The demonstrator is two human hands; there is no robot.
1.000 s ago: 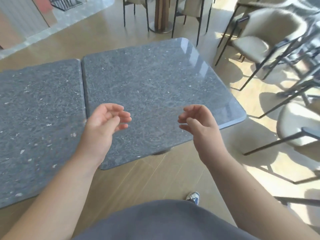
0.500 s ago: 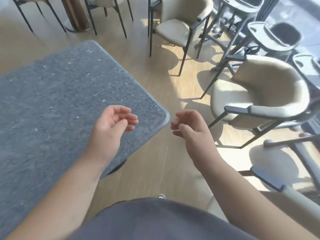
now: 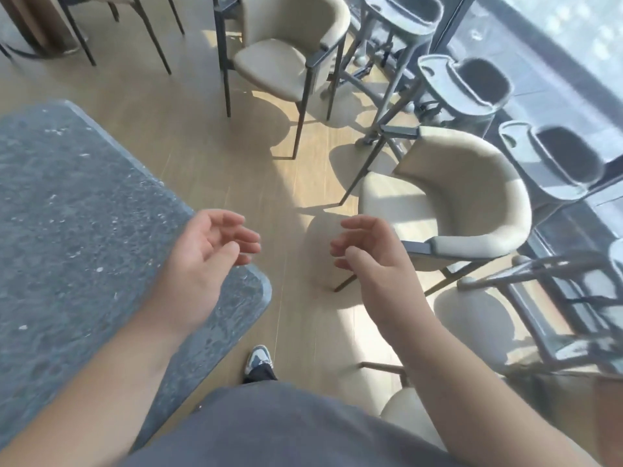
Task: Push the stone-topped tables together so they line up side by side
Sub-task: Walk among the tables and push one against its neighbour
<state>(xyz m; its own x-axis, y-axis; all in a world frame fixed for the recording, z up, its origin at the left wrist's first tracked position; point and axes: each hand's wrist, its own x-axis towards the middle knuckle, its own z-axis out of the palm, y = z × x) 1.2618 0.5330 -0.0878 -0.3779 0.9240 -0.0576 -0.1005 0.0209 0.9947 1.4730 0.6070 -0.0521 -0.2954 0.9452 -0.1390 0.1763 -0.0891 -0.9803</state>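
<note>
We are looking down at one stone-topped bench [image 3: 67, 237], which is filling the left side of the view: a grey-blue slab flecked with pale chips, with a rounded near-right corner and a thin bevelled edge. It is standing on the pale wooden floor [image 3: 215, 136], well apart from the seating on the right. Only this single bench is showing now; a second ago two of them were lying edge to edge with a narrow seam between, and since then our view has been swinging right, so the left one has dropped out of sight and more chairs have come in.

We are counting two beige armchairs with dark frames, one far [image 3: 286, 52] and one near [image 3: 465, 210], plus part of another pale seat [image 3: 414, 419] at the bottom. Three grey high chairs [image 3: 468, 85] are lining the window.

Our left hand [image 3: 202, 264] is hovering over the bench's corner, fingers loosely curled and spread, gripping nothing. Our right hand [image 3: 374, 257] is hanging over the floor just beside that corner, likewise slack and empty. One blue-and-white shoe [image 3: 259, 358] is showing below.
</note>
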